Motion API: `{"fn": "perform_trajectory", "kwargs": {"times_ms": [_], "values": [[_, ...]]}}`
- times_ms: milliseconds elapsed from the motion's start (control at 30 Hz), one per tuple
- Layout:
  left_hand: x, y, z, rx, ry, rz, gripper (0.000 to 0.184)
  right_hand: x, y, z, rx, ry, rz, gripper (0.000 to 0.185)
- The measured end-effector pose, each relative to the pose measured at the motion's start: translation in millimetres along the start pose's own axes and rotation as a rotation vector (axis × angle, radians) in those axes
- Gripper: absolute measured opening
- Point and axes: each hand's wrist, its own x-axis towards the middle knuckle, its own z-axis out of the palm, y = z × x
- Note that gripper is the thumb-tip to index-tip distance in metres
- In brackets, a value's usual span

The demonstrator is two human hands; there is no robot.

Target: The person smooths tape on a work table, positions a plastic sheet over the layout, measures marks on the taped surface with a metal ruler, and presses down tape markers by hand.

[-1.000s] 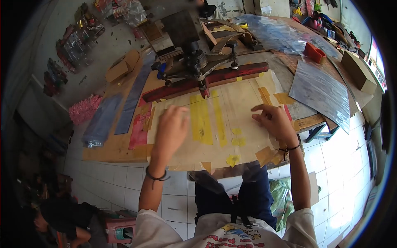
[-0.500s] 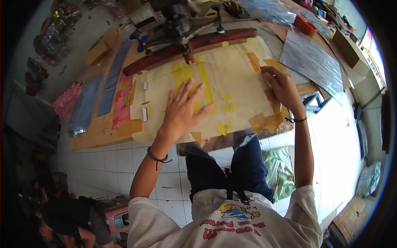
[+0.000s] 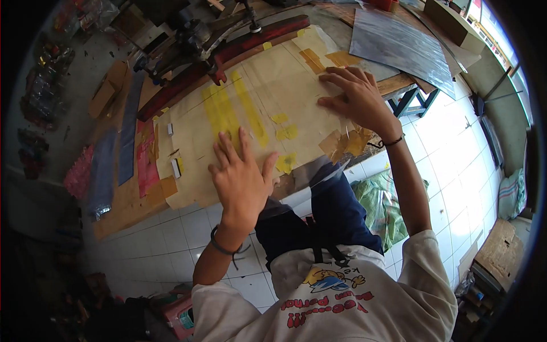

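Observation:
My left hand (image 3: 242, 179) lies with its fingers spread near the front edge of the taped board (image 3: 188, 134), just below the yellow tape strips (image 3: 219, 111). Over the board's right part is my right hand (image 3: 359, 97), its fingers apart and slightly bent, close to brown tape. Nothing shows in either hand. A clear sheet (image 3: 322, 171) hangs past the front edge beside my left hand. Behind the board runs a red metal bar (image 3: 245, 50) of a press. Two small white pieces (image 3: 176, 168) sit at the board's left side.
A film-covered grey sheet (image 3: 399, 51) lies at the back right, with a cardboard box (image 3: 453, 25) beyond it. Blue-grey plastic strips (image 3: 131, 131) and pink material (image 3: 78, 174) are at left. A green sack (image 3: 382, 205) lies on the tiled floor.
The view has shifted and turned. My left hand has come down toward the board's front edge. My right hand has moved inward over the board, its fingers more extended.

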Motion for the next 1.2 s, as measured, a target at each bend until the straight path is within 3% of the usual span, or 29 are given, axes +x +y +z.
{"fn": "perform_trajectory", "kwargs": {"times_ms": [167, 267, 367, 467, 533, 567, 767, 867, 933, 1200], "values": [[-34.8, -7.3, -50.6, -0.075, -0.213, 0.201, 0.067, 17.9, 7.8, 7.0, 0.125, -0.071, -0.049, 0.047], [-28.8, -18.5, -75.4, -0.37, -0.533, 0.37, 0.065, 30.2, 4.0, 13.5, 0.173, -0.085, -0.101, 0.043], [0.0, -13.5, -63.9, -0.394, -0.351, 0.432, 0.063, 39.3, -10.2, 20.8, 0.281, -0.112, -0.245, 0.036], [31.3, -15.6, -26.1, -0.366, -0.01, 0.59, 0.067, 44.1, -21.6, 20.7, 0.311, -0.069, -0.325, 0.025], [36.5, -19.8, -7.6, -0.361, 0.023, 0.565, 0.069, 36.5, -24.3, 8.7, 0.207, 0.037, -0.266, 0.02], [37.6, -21.3, -3.1, -0.363, 0.037, 0.554, 0.071, 32.5, -18.6, 3.5, 0.309, 0.039, -0.201, 0.019], [4.3, -36.1, -12.0, -0.177, -0.059, 0.235, 0.076, -4.7, 14.1, -34.0, 0.362, 0.042, 0.05, 0.024], [2.5, -40.6, -14.6, -0.173, -0.076, 0.193, 0.077, -13.0, 12.0, -29.6, 0.322, -0.02, -0.132, 0.026], [4.8, -41.9, -16.4, -0.216, -0.084, 0.191, 0.077, -15.4, 0.5, -24.2, 0.122, -0.094, -0.317, 0.03], [17.0, -63.4, -2.3, -0.234, -0.03, 0.176, 0.075, 7.3, -25.0, -21.8, 0.137, -0.291, -0.189, 0.035]]}}
